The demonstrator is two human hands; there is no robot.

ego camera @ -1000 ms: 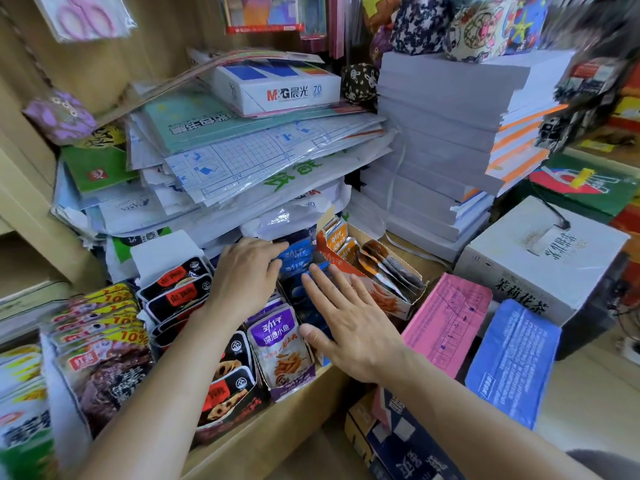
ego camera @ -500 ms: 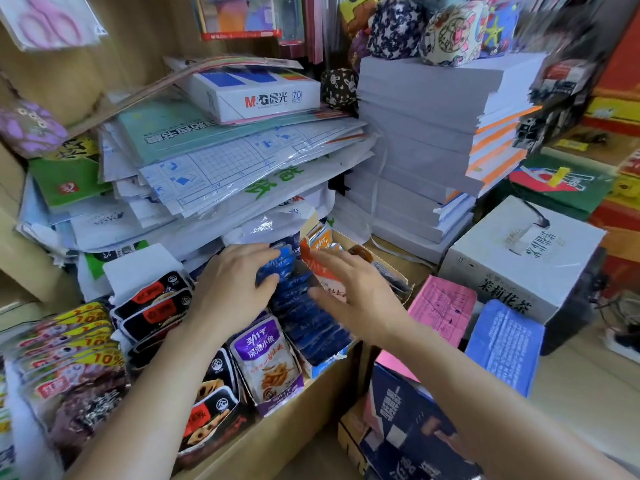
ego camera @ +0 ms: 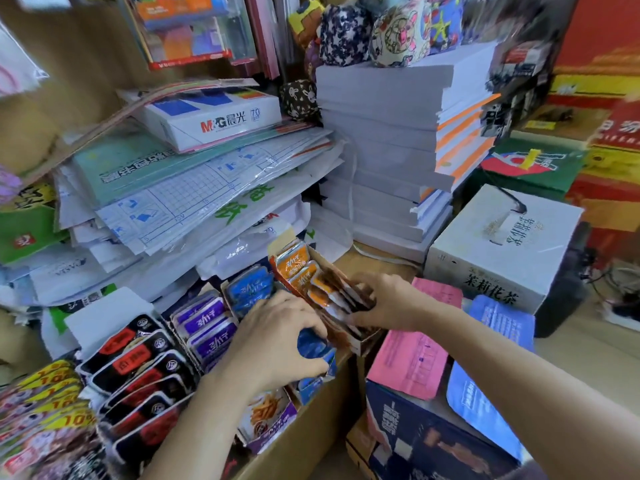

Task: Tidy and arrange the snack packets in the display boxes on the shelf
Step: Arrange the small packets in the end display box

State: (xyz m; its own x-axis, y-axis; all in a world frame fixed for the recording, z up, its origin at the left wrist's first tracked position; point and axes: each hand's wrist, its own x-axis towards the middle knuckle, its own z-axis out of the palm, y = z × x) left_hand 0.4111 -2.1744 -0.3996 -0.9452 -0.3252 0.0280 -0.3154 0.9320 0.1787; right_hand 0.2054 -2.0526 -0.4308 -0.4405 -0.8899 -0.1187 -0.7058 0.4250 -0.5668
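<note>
Several display boxes of snack packets stand side by side on the wooden shelf [ego camera: 311, 414]. Black-and-red packets [ego camera: 131, 362] are at the left, purple packets [ego camera: 207, 327] beside them, then blue packets [ego camera: 249, 289], and orange packets [ego camera: 301, 268] in the rightmost box. My left hand [ego camera: 277, 341] curls over the front of the blue row, fingers and thumb round a bunch of blue packets [ego camera: 313, 344]. Over in the orange box, my right hand [ego camera: 391, 303] reaches into the front end, its fingers pinching the front orange packets. The box's front wall [ego camera: 363, 342] shows below that hand.
Yellow-labelled packets [ego camera: 52, 393] fill the far left. Piled stationery sheets [ego camera: 180, 188] and a tall white paper stack [ego camera: 381, 140] crowd the back. A white carton [ego camera: 502, 251], a pink pad [ego camera: 408, 358], a blue pad [ego camera: 485, 375] and a dark carton [ego camera: 433, 445] sit at right.
My right hand has moved right from the blue row into the orange box and closed on its packets. My left hand has slid forward along the blue packets. The camera has swung left.
</note>
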